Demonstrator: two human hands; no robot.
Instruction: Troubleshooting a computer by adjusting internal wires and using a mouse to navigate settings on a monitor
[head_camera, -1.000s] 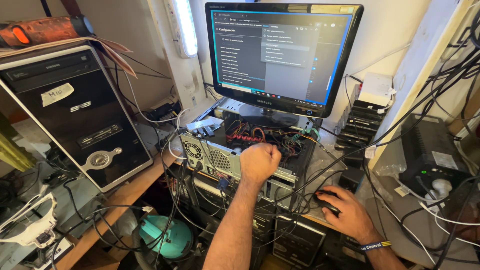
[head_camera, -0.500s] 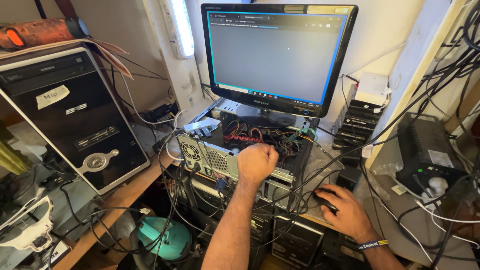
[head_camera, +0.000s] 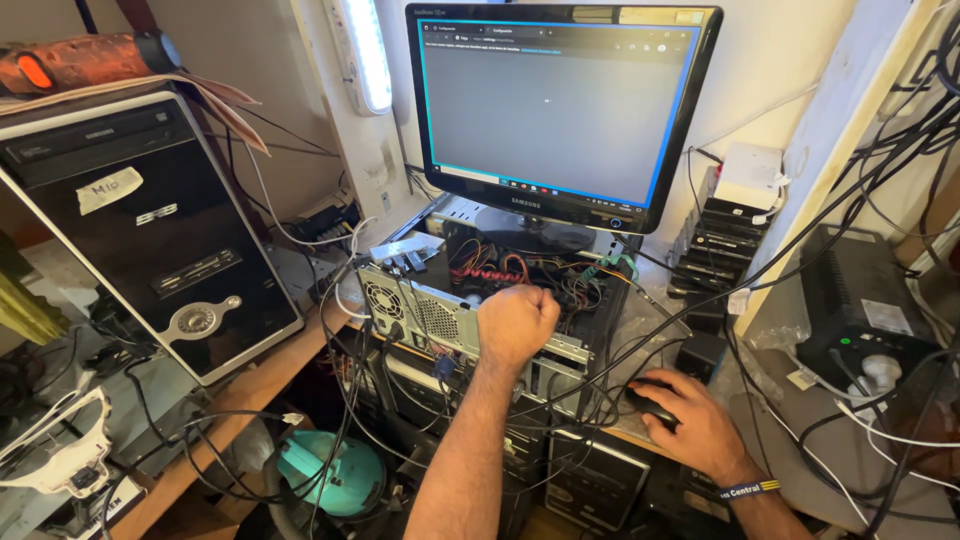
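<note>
My left hand (head_camera: 515, 320) is a closed fist resting on the rear edge of an open computer case (head_camera: 440, 315) that lies on its side with coloured wires showing inside. My right hand (head_camera: 690, 420) lies over a black mouse (head_camera: 645, 398) on the desk to the right of the case, fingers curled on it; a wristband circles that wrist. A black monitor (head_camera: 555, 105) stands on top of the case, showing a mostly grey browser window.
A black tower computer (head_camera: 140, 230) leans at the left, an orange tool (head_camera: 80, 60) on top of it. Tangled cables hang around the case. A black power unit (head_camera: 860, 310) and stacked black boxes (head_camera: 720, 235) sit at right. A teal object (head_camera: 330, 475) lies below.
The monitor went from a dark settings page to a nearly blank grey page. Both hands stayed almost where they were.
</note>
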